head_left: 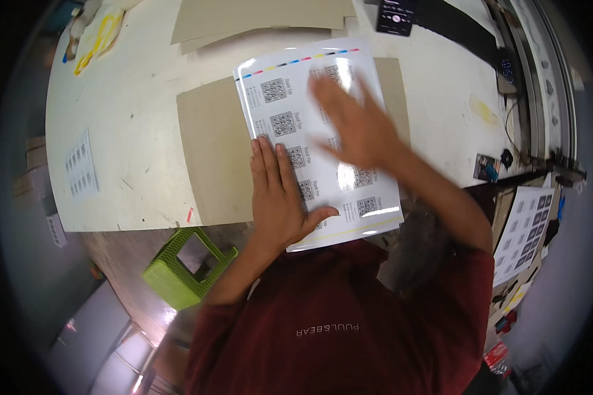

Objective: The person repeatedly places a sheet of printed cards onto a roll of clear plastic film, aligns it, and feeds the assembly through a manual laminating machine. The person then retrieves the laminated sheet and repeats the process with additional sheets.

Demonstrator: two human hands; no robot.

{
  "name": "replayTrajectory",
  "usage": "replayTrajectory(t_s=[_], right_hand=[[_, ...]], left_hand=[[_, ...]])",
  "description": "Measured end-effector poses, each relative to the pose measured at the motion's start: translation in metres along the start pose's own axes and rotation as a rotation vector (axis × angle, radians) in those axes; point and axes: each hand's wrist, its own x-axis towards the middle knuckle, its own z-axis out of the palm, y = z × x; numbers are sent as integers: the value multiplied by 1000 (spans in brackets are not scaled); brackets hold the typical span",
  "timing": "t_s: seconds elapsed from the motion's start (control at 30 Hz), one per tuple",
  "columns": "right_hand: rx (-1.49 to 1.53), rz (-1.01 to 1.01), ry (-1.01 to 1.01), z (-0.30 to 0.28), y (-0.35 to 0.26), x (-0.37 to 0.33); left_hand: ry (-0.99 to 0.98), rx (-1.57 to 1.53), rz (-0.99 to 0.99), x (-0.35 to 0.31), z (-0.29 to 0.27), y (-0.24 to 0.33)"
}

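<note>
A glossy white sheet (257, 105) printed with rows of square codes and a strip of coloured dashes along its far edge lies tilted in front of me. Its lower right corner shows at least one more sheet edge beneath. Under it is a grey-brown board (211, 151). My left hand (277, 197) rests flat on the sheet's left side, fingers stretched out and thumb pointing right. Over the upper right part of the sheet, my right hand (359, 125) is blurred by motion, with fingers and thumb spread; whether it touches the paper I cannot tell.
More grey-brown boards (257, 16) lie at the far edge of the white table (132, 85). A phone (395, 16) is at the far right. A small printed sheet (82, 164) lies at left, a green plastic stool (184, 266) below. Another printed sheet (522, 230) stands right.
</note>
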Motion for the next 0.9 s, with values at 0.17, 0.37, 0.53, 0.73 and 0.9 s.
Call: replayTrajectory(t_s=[0.17,0.37,0.53,0.73,0.9], right_hand=[[-148,163,238,-4,38,19],[115,268,-136,-34,-76,-142],[208,645,222,-61,-71,-271],[-558,1763,498,-141,30,-504],[-279,2316,261,-149,55,-638]], left_hand=[[-20,59,-36,8,-4,9],[9,39,-18,6,2,9],[-59,214,26,38,-19,17],[175,120,134,194,4,-3],[-32,67,74,225,6,18]])
